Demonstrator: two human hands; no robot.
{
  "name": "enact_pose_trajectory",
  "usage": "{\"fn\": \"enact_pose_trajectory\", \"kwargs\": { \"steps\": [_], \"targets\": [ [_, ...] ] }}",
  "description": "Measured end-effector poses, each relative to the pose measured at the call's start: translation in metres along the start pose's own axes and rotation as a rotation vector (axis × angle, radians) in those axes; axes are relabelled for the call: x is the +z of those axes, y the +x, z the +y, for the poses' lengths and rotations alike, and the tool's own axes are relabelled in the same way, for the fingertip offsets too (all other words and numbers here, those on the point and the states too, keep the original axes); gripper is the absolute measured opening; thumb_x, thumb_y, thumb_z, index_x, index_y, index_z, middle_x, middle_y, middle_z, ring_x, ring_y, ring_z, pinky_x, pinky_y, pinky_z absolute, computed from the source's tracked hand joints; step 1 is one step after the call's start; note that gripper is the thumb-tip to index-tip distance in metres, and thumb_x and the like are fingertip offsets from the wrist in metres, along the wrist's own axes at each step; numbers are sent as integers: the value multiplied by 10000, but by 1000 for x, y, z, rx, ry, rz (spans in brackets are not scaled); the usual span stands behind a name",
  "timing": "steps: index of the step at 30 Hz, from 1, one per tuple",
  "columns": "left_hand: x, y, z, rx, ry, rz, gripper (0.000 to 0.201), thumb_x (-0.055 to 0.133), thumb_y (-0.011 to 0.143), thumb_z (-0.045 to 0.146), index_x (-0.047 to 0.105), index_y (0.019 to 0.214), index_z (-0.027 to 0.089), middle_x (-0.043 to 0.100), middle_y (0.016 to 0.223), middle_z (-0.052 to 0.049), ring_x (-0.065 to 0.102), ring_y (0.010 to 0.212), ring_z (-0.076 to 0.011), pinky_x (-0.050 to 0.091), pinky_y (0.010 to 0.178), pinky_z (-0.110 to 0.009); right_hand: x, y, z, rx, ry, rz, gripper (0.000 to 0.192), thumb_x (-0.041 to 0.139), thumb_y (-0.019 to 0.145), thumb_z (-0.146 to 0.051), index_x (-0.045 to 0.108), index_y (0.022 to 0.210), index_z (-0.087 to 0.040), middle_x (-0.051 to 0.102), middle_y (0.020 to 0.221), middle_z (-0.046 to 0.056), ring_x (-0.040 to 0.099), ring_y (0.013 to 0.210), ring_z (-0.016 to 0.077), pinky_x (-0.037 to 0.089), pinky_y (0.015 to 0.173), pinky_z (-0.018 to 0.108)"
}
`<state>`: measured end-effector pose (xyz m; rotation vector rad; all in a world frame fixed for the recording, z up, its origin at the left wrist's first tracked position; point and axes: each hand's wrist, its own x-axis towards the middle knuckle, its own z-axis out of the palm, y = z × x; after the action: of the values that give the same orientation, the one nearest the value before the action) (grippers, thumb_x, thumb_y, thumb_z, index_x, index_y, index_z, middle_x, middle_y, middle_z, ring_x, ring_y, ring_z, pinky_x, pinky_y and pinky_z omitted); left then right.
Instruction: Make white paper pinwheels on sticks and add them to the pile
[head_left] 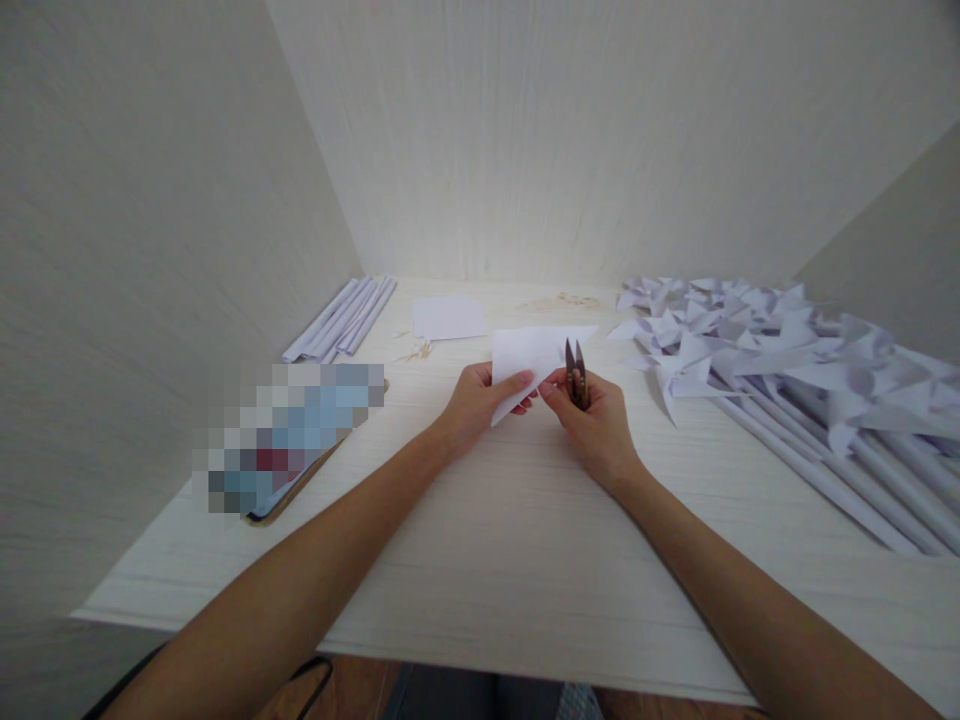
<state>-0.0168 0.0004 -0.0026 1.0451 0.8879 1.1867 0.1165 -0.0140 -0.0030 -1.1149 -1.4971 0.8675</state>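
Two bare forearms reach in from the bottom edge and converge over the middle of the pale wood-grain worktop. The hands meet there, just above the surface.

Left hand: thumb on top, fingers under, pinched on the lower left part of a folded white paper triangle. The paper is held up off the worktop, long point aimed right and away.

Right hand: closed around small thread snips, dark blades pointing up and away, tips slightly parted, standing against the right edge of the paper. Its thumb and forefinger also touch the paper's lower edge. Whether the blades bite the sheet cannot be told.

Beyond the hands, a flat white paper sheet lies on the worktop. Left of that, a bundle of rolled paper sticks rests along the left wall. A few small pale scraps lie near the sheet.

Far right: a heap of finished white paper pinwheels on long rolled stems, stems fanning toward the near right edge.

Near left: a blurred-out flat object on the worktop, content unreadable.

Plain pale walls close in on the left, back and right.
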Motion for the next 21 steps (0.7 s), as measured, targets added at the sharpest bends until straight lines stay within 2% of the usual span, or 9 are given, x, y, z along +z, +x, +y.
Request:
{"fn": "enact_pose_trajectory", "kwargs": {
  "steps": [7, 13, 16, 21],
  "targets": [
    [0, 0, -2, 107, 121, 63, 262, 702, 573, 363, 603, 550, 121, 567, 494, 2, 475, 446, -72, 397, 471, -213, -1, 0, -1, 25, 9, -3, 154, 556, 701, -271, 511, 590, -175, 321, 461, -71, 272, 439, 66, 207, 419, 223],
    [-8, 6, -3, 203, 122, 190, 270, 681, 604, 384, 605, 585, 125, 583, 535, -1, 478, 449, -72, 394, 461, -210, -2, 1, 5, 55, 52, 34, 146, 576, 700, -299, 543, 633, -173, 333, 477, -69, 274, 427, 63, 210, 415, 226],
    [-7, 5, -2, 210, 143, 183, 278, 678, 608, 390, 602, 580, 124, 576, 522, 0, 468, 439, -70, 392, 455, -208, -1, 1, 8, 72, 100, 41, 174, 597, 697, -338, 548, 662, -175, 328, 482, -74, 265, 425, 62, 206, 416, 226],
    [-3, 3, -1, 217, 162, 151, 267, 675, 617, 374, 600, 567, 123, 572, 513, 2, 467, 434, -68, 388, 451, -206, -1, 1, 7, 72, 63, 12, 181, 577, 704, -311, 511, 601, -177, 351, 480, -67, 291, 442, 69, 219, 431, 232]
  ]
}}
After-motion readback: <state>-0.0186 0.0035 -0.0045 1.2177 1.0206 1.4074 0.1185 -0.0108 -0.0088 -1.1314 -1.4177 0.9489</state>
